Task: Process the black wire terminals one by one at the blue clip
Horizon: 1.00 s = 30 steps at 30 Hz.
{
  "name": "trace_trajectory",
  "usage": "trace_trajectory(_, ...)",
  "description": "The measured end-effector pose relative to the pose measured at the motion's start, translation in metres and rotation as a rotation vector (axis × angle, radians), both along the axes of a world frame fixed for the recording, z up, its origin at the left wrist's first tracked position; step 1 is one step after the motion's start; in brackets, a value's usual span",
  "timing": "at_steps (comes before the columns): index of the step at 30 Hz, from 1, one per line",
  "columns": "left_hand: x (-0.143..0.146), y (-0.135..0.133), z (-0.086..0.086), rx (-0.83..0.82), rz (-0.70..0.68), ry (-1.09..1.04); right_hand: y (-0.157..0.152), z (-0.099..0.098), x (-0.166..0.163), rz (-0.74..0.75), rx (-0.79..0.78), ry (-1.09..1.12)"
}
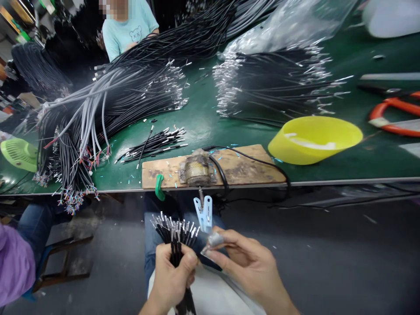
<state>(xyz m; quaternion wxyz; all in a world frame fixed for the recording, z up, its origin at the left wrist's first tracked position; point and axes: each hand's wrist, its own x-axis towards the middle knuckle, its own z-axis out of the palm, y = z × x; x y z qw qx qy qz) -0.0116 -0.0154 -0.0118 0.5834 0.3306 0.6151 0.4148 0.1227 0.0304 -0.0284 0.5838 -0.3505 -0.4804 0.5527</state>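
My left hand [173,271] is closed around a bundle of black cables [177,253], held upright with the silvery bare ends fanned out on top. Just to its right is my right hand [246,262], thumb and index finger brought together near the cable ends. A grey wrap [215,239] covers the tip of that index finger. Whatever lies between the fingertips is blurred. Right above them a light blue clothespin [204,212] hangs on the shaft of a small motor [197,169]. The motor is mounted on a wooden board [246,168] at the table edge.
Short black cables [152,144] lie loose behind the board. Larger piles of black cables [269,87] and grey cables [95,109] cover the green table [203,127]. A yellow container [305,148] and orange-handled scissors [387,109] are right. A person [127,30] sits opposite; another's purple sleeve [15,262] shows left.
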Motion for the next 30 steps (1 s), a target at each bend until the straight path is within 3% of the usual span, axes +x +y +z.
trace_trajectory(6,0.001,-0.002,-0.006,0.002,0.009,-0.051,0.005,0.004,0.001,-0.006,-0.007,-0.043)
trace_trajectory(12,0.004,-0.006,-0.010,-0.002,0.067,-0.059,0.006,0.012,-0.004,0.121,0.122,-0.235)
trace_trajectory(14,0.007,-0.004,-0.010,0.006,0.109,-0.047,0.004,0.013,-0.009,0.047,0.149,-0.259)
trace_trajectory(20,0.017,0.003,0.000,0.046,0.225,0.029,-0.004,0.013,-0.025,-0.395,0.357,-0.410)
trace_trajectory(23,0.012,0.005,0.004,0.130,0.177,0.235,-0.003,0.012,-0.025,-0.404,0.445,-0.368)
trace_trajectory(25,0.004,0.006,0.006,0.210,0.109,0.341,-0.001,0.010,-0.022,-0.207,0.324,-0.203)
trace_trajectory(28,-0.005,0.008,0.010,0.295,0.063,0.391,-0.001,0.008,-0.020,0.162,-0.078,0.181)
trace_trajectory(30,-0.008,0.010,0.014,0.333,0.038,0.419,-0.001,0.009,-0.019,0.298,-0.333,0.375)
